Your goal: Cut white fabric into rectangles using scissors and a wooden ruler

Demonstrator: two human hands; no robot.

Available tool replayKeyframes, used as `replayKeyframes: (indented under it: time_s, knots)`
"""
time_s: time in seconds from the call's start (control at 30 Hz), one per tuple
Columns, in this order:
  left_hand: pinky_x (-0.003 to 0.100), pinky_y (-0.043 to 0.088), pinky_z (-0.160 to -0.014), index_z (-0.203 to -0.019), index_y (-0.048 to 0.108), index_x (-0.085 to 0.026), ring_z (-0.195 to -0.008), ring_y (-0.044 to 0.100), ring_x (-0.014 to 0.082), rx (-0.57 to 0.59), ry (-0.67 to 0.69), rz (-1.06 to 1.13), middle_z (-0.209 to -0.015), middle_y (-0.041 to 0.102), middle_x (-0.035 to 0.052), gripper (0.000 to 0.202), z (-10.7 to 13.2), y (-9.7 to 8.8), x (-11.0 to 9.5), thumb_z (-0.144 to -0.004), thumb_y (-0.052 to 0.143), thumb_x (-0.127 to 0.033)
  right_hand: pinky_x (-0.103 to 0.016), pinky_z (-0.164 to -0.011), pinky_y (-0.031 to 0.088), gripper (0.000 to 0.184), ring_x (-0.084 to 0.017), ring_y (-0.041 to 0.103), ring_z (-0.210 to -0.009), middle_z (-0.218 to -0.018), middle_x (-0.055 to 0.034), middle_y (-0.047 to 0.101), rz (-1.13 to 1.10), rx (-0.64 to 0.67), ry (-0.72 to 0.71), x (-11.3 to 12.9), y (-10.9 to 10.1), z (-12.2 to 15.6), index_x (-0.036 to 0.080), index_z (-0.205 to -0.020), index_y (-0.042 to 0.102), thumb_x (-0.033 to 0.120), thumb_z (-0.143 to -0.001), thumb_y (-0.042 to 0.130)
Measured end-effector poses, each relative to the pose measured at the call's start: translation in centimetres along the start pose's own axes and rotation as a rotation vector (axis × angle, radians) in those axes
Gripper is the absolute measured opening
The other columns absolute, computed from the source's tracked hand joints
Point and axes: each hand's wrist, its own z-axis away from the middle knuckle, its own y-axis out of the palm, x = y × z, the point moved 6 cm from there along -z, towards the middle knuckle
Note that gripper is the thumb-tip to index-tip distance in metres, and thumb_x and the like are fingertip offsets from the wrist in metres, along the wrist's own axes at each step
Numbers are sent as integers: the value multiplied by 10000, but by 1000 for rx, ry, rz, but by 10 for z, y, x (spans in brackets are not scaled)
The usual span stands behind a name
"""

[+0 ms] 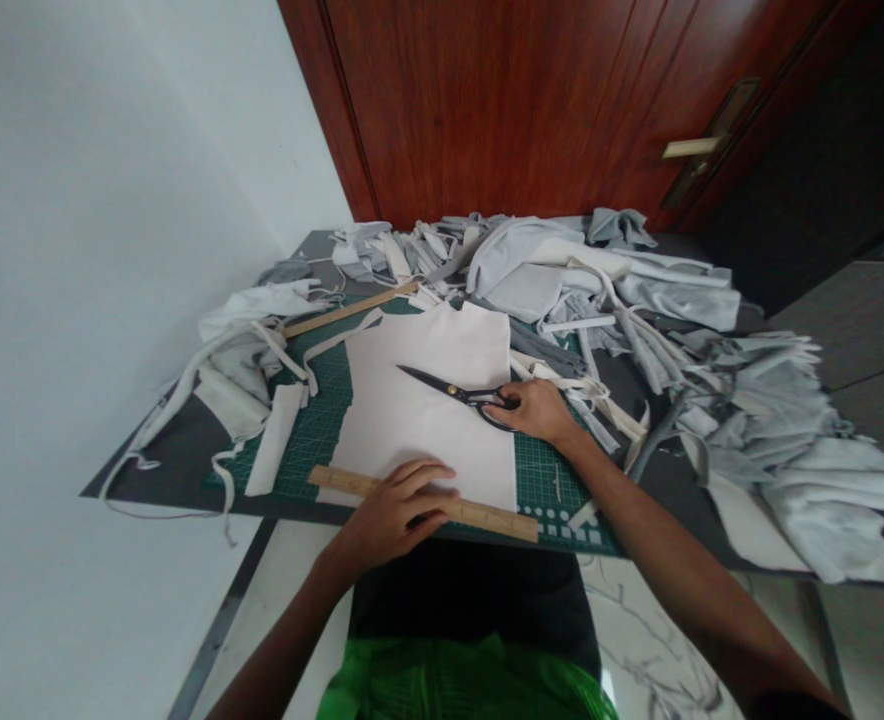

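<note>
A pale sheet of fabric (419, 450) lies flat on a green cutting mat (314, 440). My right hand (532, 410) rests at the sheet's right edge, with its fingers through the handles of black scissors (449, 388). The closed-looking blades point left across the sheet. My left hand (397, 510) lies over a wooden ruler (487, 521) along the sheet's near edge, pressing it down. Part of the ruler is hidden under that hand.
Heaps of grey and white fabric scraps (637, 300) cover the far and right parts of the dark table (164, 450). A second wooden ruler (348, 312) lies at the mat's far side. A white wall stands left, a red-brown door (487, 100) ahead.
</note>
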Motion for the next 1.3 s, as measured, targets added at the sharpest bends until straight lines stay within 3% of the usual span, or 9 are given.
replayKeyframes:
  time_s: [0.2,0.53,0.77,0.87,0.97,1.17,1.3]
  knots:
    - [437,504,-1107,-1279,749,-262,-1271,579,259,-1,-82,-9,-1308,672,80,259,-4,0,3,-1036,668,-222,-302,-607,287,462,-183,636,-641,-665,-46,716,2,4,15,-1,-1,0,208,-661,630,586,-926,652]
    - [434,501,-977,-1347,735,-251,-1091,605,254,-123,-198,-104,-1144,662,78,322,-2,18,-5,-1044,632,-214,-317,-608,277,471,-180,592,-611,-638,-44,699,31,-18,36,1,-7,1,215,-632,621,590,-915,662]
    - [446,499,-1018,-1228,711,-217,-1146,599,283,-62,-255,-112,-1177,674,80,209,-15,5,6,-1051,601,-241,-316,-612,321,448,-201,630,-631,-668,-54,735,37,-146,127,-13,-20,3,221,-697,692,605,-924,648]
    - [430,516,-1012,-1107,679,-201,-1109,619,274,-2,-286,-167,-1116,692,74,145,-25,-6,24,-1047,547,-191,-315,-626,345,433,-207,650,-652,-688,-64,743,28,-210,163,-21,-25,4,212,-722,710,581,-936,639]
    - [433,526,-1005,-1097,675,-198,-1072,645,274,12,-317,-218,-1098,709,86,221,-32,-25,53,-1045,465,-155,-316,-611,328,447,-200,632,-622,-647,-56,715,23,-250,195,-27,-28,4,208,-688,694,582,-926,647]
    - [443,514,-1090,-1296,682,-161,-1172,667,279,-19,-413,-295,-1245,723,123,369,-46,-77,134,-1045,413,-170,-315,-587,293,478,-192,606,-589,-597,-46,678,21,-315,259,-36,-32,4,209,-640,670,607,-906,663]
    - [424,520,-1100,-1328,668,-104,-1195,674,265,-86,-523,-360,-1268,732,133,351,-64,-116,188,-1054,454,-158,-321,-580,293,495,-198,606,-592,-606,-58,690,14,-380,305,-42,-38,5,210,-647,682,614,-928,631]
